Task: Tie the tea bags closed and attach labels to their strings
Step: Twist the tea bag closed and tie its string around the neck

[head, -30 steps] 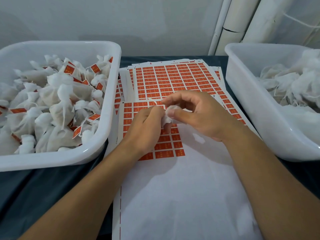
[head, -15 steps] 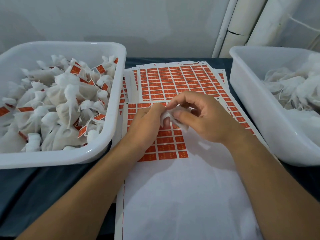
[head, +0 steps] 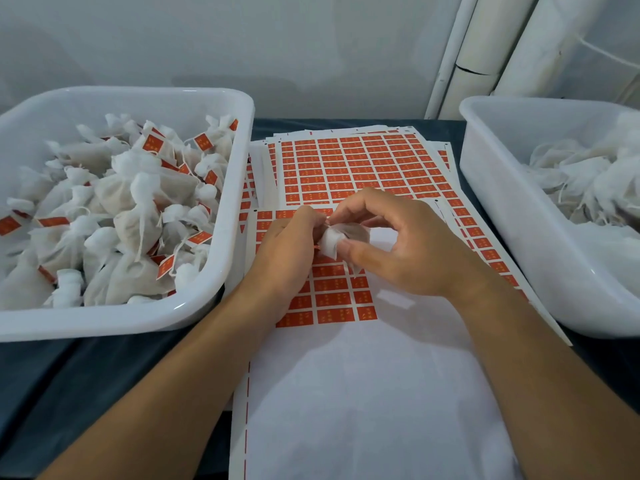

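- Our left hand (head: 289, 247) and right hand (head: 398, 244) both pinch one white tea bag (head: 334, 239), fingers clamped on it
- It hovers above the orange label sheet (head: 332, 299), between two white tubs

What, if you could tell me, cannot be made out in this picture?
- Head view: the tea bag string and knot, hidden by the left hand and right hand.
- Print on the label sheets: too small.
- Right tub: cut off by the frame edge.
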Demonstrator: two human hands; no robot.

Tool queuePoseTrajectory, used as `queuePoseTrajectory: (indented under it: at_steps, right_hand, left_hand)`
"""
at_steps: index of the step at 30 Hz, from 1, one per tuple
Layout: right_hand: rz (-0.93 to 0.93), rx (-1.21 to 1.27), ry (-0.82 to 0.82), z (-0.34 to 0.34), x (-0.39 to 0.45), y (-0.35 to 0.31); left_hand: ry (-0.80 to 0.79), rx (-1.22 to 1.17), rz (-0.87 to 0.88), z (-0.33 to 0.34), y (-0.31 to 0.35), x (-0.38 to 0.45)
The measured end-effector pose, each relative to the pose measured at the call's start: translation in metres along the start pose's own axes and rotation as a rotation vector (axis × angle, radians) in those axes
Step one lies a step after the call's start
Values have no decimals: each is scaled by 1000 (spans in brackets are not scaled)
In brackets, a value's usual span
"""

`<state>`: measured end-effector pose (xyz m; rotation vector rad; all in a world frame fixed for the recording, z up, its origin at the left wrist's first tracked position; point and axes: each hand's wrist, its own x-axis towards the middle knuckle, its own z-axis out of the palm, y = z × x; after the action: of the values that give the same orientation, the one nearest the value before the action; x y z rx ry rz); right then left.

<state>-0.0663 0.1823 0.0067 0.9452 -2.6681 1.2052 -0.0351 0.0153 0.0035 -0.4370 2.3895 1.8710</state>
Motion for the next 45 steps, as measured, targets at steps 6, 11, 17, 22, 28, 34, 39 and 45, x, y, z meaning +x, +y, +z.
queuePoseTrajectory:
  at_steps: [6, 11, 17, 22, 28, 34, 39, 45]
  right_hand:
    - [-25, -73, -4, 1, 0, 5]
    - [-47, -158, -7, 0, 0, 7]
    - [-43, -217, 43, -1, 1, 12]
    - [-21, -138, 119, 1, 2, 10]
    - [-8, 73, 202, -4, 3, 6]
    - [34, 176, 241, -1, 4, 2]
    - [66, 257, 271, 0, 5, -3]
    - [131, 348, 258, 1, 6, -6]
  left_hand:
    - [24, -20, -26, 1, 0, 2]
    - [24, -58, -62, -1, -1, 4]
    - [-3, -92, -76, -1, -4, 6]
    - [-90, 0, 4, -4, -4, 4]
    - [-207, 80, 338, -6, -2, 1]
    - [-88, 44, 518, 1, -5, 5]
    - [26, -42, 566, 3, -7, 7]
    - [172, -32, 575, 4, -5, 7]
